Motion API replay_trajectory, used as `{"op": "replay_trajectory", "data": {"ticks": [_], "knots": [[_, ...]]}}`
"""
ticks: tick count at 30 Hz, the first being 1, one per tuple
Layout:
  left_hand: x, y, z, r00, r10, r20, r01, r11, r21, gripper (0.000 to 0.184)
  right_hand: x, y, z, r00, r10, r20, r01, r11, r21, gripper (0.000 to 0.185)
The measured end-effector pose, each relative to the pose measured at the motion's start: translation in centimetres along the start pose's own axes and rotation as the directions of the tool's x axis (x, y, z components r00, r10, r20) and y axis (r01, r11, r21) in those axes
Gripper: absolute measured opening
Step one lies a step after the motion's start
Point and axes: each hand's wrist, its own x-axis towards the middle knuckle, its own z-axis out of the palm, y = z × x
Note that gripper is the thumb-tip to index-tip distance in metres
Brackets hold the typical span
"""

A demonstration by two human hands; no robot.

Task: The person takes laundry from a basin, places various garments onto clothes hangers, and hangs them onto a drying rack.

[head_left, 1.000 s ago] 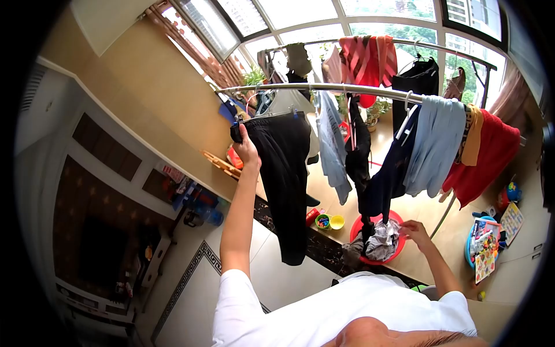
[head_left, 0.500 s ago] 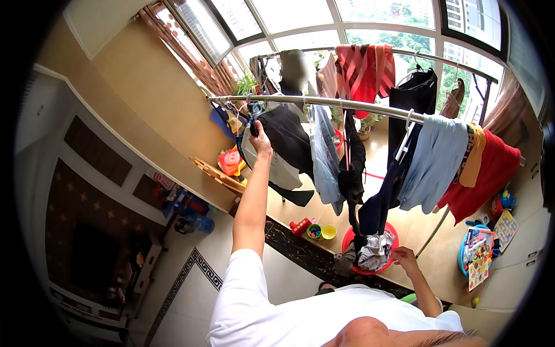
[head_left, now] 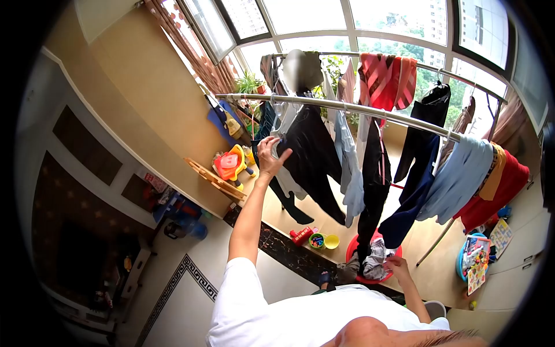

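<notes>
My left hand (head_left: 270, 157) is raised with its fingers apart, beside the black trousers (head_left: 309, 159) hanging on the near rail. A light grey garment (head_left: 287, 124) and a dark green one (head_left: 267, 124) hang just behind its fingertips. Lower down, my right hand (head_left: 396, 267) is loosely curled, its fingers slightly apart, at the rim of a red basin (head_left: 351, 250). Inside the basin lies crumpled grey laundry (head_left: 377, 259), close to these fingers; whether they touch is hard to make out.
The drying rack's near metal rail (head_left: 370, 108) also carries light blue trousers (head_left: 452, 179) and a red garment (head_left: 498, 188). Toys (head_left: 303, 235) lie on the floor beyond the dark threshold. A blue tub of toys (head_left: 462, 263) stands at right.
My left hand has opened from its grip at the hangers under the rail. The black trousers now hang straighter and spread out. My right hand has shifted slightly down.
</notes>
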Motion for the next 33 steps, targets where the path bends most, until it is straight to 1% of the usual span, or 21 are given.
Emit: {"op": "replay_trajectory", "data": {"ticks": [1, 2, 3, 4, 5, 7, 9, 10, 11, 13, 15, 16, 17, 19, 20, 23, 24, 25, 26, 30, 33], "knots": [[0.5, -1.2, 0.0, 1.000, -0.013, -0.004, 0.012, 0.999, -0.053, 0.050, -0.1, -0.1, 1.2, 1.000, 0.005, 0.008, -0.005, 1.000, 0.004, 0.018], [1.0, -2.7, 0.3, 0.993, -0.119, -0.008, 0.115, 0.975, -0.188, 0.051, 0.0, -0.1, 2.3, 1.000, 0.004, 0.019, -0.003, 0.999, -0.039, 0.019], [1.4, -3.3, 0.2, 0.986, -0.165, 0.011, 0.164, 0.969, -0.184, 0.059, 0.1, -0.1, 3.4, 0.999, 0.005, 0.037, -0.004, 0.999, -0.044, 0.019], [1.9, -4.9, 1.0, 0.968, -0.246, 0.058, 0.249, 0.889, -0.385, 0.063, 0.0, -0.1, 4.3, 0.998, 0.011, 0.054, -0.008, 0.999, -0.050, 0.019], [2.6, -6.1, 1.6, 0.941, -0.314, 0.123, 0.327, 0.758, -0.564, 0.067, -0.1, -0.1, 5.2, 0.997, 0.018, 0.070, -0.014, 0.998, -0.056, 0.019], [4.4, -7.3, 2.5, 0.848, -0.463, 0.259, 0.432, 0.317, -0.844, 0.072, -0.4, -0.9, 6.9, 0.997, 0.020, 0.075, -0.015, 0.997, -0.076, 0.019], [6.0, -9.1, 2.7, 0.635, -0.465, 0.617, 0.654, -0.102, -0.750, 0.068, -0.8, -1.4, 8.1, 0.998, 0.017, 0.064, -0.011, 0.995, -0.100, 0.018], [6.5, -8.7, 2.4, 0.659, -0.331, 0.676, 0.710, -0.021, -0.703, 0.057, -0.9, -1.4, 8.5, 0.998, 0.016, 0.058, -0.010, 0.996, -0.092, 0.018], [6.4, -10.4, 3.3, 0.754, -0.121, 0.646, 0.652, 0.006, -0.759, 0.042, -0.9, -1.4, 8.8, 0.998, 0.012, 0.053, -0.008, 0.996, -0.084, 0.018], [7.4, -10.2, 3.1, 0.796, -0.084, 0.600, 0.594, 0.306, -0.744, 0.031, -0.7, -1.1, 9.1, 1.000, 0.014, 0.028, -0.011, 0.997, -0.078, 0.018], [8.4, -10.2, 3.5, 0.818, -0.332, 0.470, 0.568, 0.595, -0.568, 0.024, -0.5, -0.4, 9.4, 1.000, 0.021, -0.014, -0.022, 0.997, -0.079, 0.018], [8.6, -10.4, 3.4, 0.840, -0.388, 0.380, 0.542, 0.621, -0.566, 0.023, -0.6, -0.2, 9.6, 0.999, 0.024, -0.025, -0.025, 0.997, -0.076, 0.018], [8.9, -11.8, 4.1, 0.857, -0.461, 0.233, 0.515, 0.730, -0.450, 0.021, -0.7, -0.2, 9.6, 0.999, 0.027, -0.035, -0.029, 0.997, -0.073, 0.018], [9.5, -13.4, 3.3, 0.927, -0.374, 0.000, 0.372, 0.923, -0.097, 0.019, -0.8, -0.5, 10.0, 0.998, 0.024, -0.056, -0.028, 0.997, -0.069, 0.018], [9.3, -13.6, 2.7, 0.970, -0.140, -0.200, 0.184, 0.958, 0.220, 0.018, -1.0, -0.7, 10.1, 0.998, 0.022, -0.065, -0.027, 0.997, -0.068, 0.017], [10.0, -15.1, 1.8, 0.974, -0.029, -0.223, 0.130, 0.882, 0.454, 0.023, -1.1, -1.0, 10.5, 0.996, 0.037, -0.087, -0.043, 0.997, -0.059, 0.017], [10.5, -17.4, 2.7, 0.962, -0.270, -0.040, 0.270, 0.918, 0.291, 0.025, -1.1, -0.9, 10.6, 0.995, 0.047, -0.093, -0.052, 0.997, -0.053, 0.017], [10.8, -17.8, 2.8, 0.870, -0.458, 0.182, 0.435, 0.888, 0.152, 0.027, -1.1, -0.9, 10.7, 0.994, 0.053, -0.095, -0.059, 0.997, -0.054, 0.017], [10.9, -18.2, 2.8, 0.824, -0.497, 0.272, 0.483, 0.867, 0.121, 0.032, -1.0, -0.9, 10.7, 0.994, 0.060, -0.096, -0.066, 0.996, -0.055, 0.017], [10.7, -17.3, 2.8, 0.836, -0.489, 0.249, 0.539, 0.817, -0.205, 0.024, -0.3, -1.0, 10.8, 0.994, 0.053, -0.091, -0.057, 0.998, -0.035, 0.018], [11.4, -17.5, 2.0, 0.828, -0.542, 0.146, 0.560, 0.816, -0.143, 0.022, 0.0, -1.5, 10.6, 0.997, 0.037, -0.072, -0.040, 0.999, -0.031, 0.017]]}}
